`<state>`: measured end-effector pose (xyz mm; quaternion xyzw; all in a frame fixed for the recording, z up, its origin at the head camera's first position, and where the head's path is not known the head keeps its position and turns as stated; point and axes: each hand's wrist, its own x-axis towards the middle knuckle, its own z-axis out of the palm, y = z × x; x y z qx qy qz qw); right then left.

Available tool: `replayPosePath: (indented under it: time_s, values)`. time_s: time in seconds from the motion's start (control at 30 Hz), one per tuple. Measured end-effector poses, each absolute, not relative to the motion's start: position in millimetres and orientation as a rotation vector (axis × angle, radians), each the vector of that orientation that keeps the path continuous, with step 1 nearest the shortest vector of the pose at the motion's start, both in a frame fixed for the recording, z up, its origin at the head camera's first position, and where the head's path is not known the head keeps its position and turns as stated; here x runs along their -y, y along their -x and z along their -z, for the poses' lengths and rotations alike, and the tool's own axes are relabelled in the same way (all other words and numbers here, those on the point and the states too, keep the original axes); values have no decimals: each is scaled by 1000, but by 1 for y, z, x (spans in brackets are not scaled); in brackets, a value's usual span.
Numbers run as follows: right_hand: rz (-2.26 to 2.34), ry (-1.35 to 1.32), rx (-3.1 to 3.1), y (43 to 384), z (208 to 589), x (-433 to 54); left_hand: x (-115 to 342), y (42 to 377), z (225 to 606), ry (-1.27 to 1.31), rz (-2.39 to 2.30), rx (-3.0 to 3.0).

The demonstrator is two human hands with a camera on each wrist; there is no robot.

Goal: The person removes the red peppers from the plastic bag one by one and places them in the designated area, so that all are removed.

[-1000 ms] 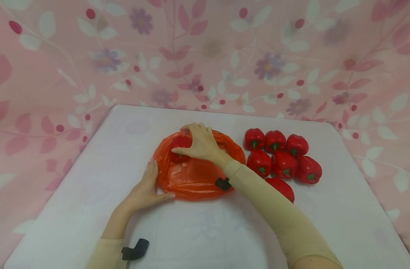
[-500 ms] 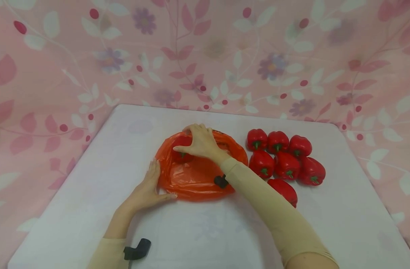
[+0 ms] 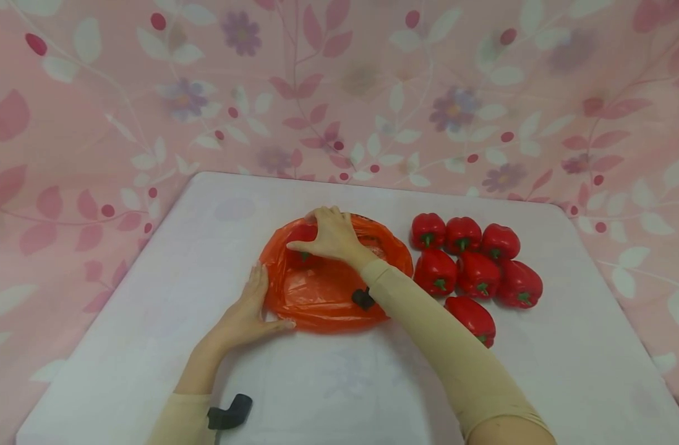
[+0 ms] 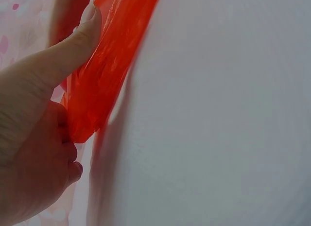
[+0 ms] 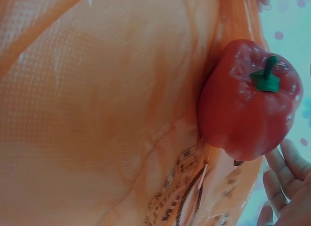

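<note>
An orange plastic bag (image 3: 323,318) lies with its mouth spread wide on the table, its film wrinkled and printed with dark marks. My left hand (image 3: 242,318) braces the bag's left side from outside, fingers stretched upward and thumb along the near rim. In the left wrist view that thumb (image 4: 80,43) rests against the orange film. At the bag's left end, inside the mouth, is a red bell pepper (image 5: 248,99) with a green stem. My right hand (image 3: 331,238) holds this pepper from above, thumb on the near side; its fingers (image 5: 286,175) reach the pepper's lower edge in the right wrist view.
Several more red bell peppers (image 3: 478,272) stand grouped right of the bag, with one (image 3: 473,316) nearer, beside my right forearm (image 3: 428,337). A white cloth covers the table (image 3: 339,377). Behind it hangs a pink floral curtain (image 3: 362,80). Black mounts sit at both wrists.
The head view has shifted slightly, so the bag and peppers appear a little further right. Both hands keep their places on the bag and the pepper.
</note>
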<state>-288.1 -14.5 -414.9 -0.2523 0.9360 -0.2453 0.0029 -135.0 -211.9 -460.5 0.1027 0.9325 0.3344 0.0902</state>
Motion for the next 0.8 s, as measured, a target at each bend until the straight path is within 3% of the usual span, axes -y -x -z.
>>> replayPosePath:
  time_s: [0.8]
  values:
    - [617, 603, -2815, 286, 431, 20, 209, 136, 459, -267, -990, -2759]
